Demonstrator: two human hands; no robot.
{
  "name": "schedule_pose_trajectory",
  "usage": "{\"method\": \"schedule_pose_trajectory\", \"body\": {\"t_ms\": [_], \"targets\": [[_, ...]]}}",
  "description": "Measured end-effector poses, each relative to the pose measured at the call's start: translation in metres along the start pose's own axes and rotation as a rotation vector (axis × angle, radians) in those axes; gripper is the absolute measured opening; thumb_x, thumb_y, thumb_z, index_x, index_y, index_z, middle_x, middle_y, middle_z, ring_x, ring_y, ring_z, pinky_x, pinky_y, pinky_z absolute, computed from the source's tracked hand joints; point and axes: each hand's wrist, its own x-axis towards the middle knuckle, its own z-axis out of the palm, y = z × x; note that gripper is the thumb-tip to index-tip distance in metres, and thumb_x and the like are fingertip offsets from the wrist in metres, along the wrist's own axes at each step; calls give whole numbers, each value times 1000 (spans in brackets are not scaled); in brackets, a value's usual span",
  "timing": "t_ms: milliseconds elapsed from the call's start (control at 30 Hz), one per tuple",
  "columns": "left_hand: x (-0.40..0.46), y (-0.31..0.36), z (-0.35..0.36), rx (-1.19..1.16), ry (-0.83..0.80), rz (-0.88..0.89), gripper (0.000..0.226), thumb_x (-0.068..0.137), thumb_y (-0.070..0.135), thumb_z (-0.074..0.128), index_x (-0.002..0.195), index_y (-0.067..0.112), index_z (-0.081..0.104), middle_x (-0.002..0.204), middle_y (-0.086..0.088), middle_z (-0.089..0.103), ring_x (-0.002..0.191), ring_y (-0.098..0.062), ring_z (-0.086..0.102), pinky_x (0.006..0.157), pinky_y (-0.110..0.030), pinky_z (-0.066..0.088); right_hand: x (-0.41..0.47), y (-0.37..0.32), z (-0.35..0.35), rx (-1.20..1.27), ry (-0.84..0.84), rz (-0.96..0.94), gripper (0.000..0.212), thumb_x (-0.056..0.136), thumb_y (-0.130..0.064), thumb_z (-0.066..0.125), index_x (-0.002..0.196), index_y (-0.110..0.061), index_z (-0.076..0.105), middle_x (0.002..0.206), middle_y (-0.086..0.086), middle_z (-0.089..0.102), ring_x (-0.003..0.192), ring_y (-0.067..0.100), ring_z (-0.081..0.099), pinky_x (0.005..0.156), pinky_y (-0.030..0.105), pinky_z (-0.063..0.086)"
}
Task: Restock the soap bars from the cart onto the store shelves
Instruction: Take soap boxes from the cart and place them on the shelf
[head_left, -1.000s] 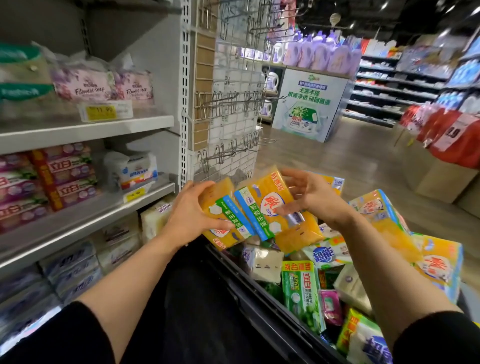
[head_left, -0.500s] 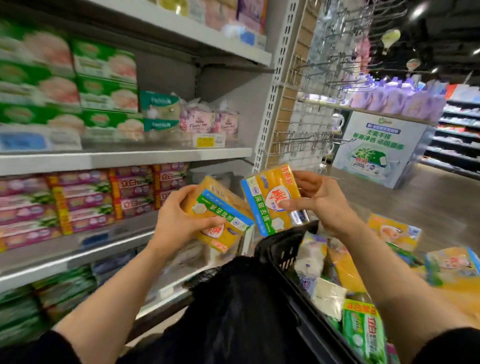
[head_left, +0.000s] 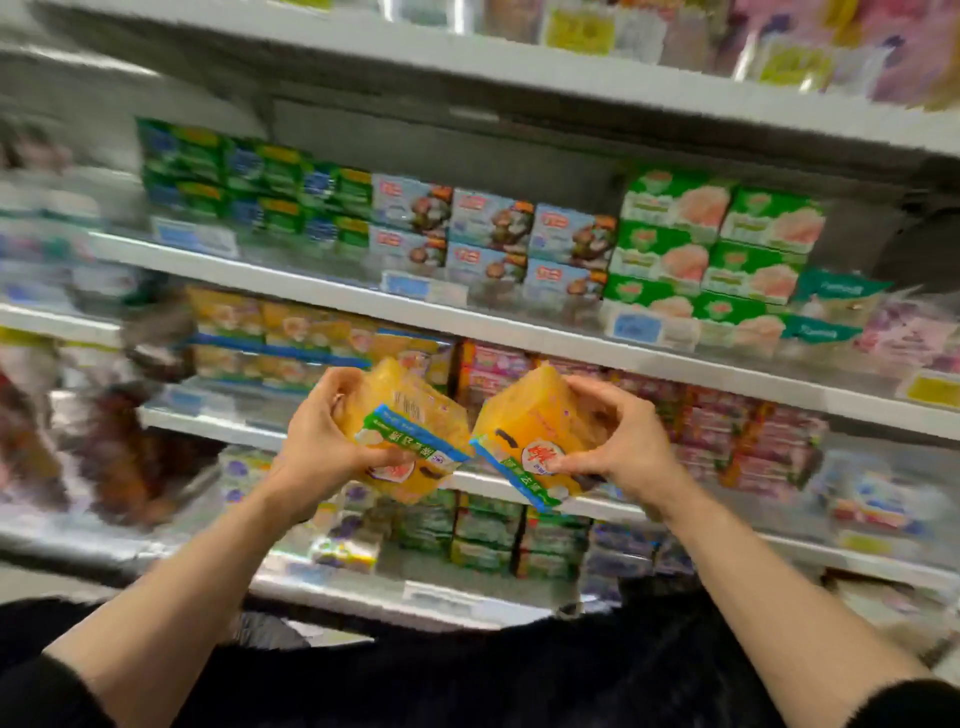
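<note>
At the centre of the frame the left hand (head_left: 317, 447) grips a yellow soap pack (head_left: 402, 436) from its left side, fingers curled over the top edge and thumb pressed along the lower face near a green and blue label band. Just to the right, the right hand (head_left: 618, 447) grips a second yellow soap pack (head_left: 530, 441), fingers hooked over its upper right corner and thumb lying on the front by a round red and white logo. The two packs are tilted towards each other and their lower corners nearly meet; whether they touch cannot be told. Both are held in the air in front of the shelves.

Directly behind the hands, a white shelf (head_left: 519, 332) runs across the middle of the frame. Under it, to the upper left of the hands, sits a row of similar yellow packs (head_left: 291, 332), and to the right pink and red packs (head_left: 727, 426). Above that shelf stand green and blue boxes (head_left: 260, 192) at the upper left, pale blue boxes (head_left: 488, 239) in the middle and green and white boxes (head_left: 717, 244) at the right. Lower shelves hold blurred green packs (head_left: 488, 535). Dark sleeves (head_left: 930, 701) cover both arms at the bottom corners.
</note>
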Motion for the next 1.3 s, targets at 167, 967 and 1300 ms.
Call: {"method": "schedule_pose_trajectory", "body": {"t_ms": [167,967,1300], "targets": [[-19,-22,-92,-3,152,-99,90,32,24,98,110,20,53,100,-8,66,88,-19,66,61,-33,60,42,-17,101,-7,-193,-105,88,51,3,86,128,-26,56,127,-2,59,114,9,56,91,16,46],[43,-77,-174,-199,426,-387,63,57,6,83,111,9,51,93,-7,68,66,-13,70,47,-20,53,135,-28,256,633,-221,849,38,86,-51,61,108,-21,68,94,6,75,81,22,71,60,30,52],[76,-123,-183,-112,447,-438,68,56,14,91,111,14,51,99,-8,68,83,-23,70,65,-37,58,137,-36,287,586,-252,813,72,52,-32,86,117,-15,59,94,9,74,86,23,71,65,31,54]]}}
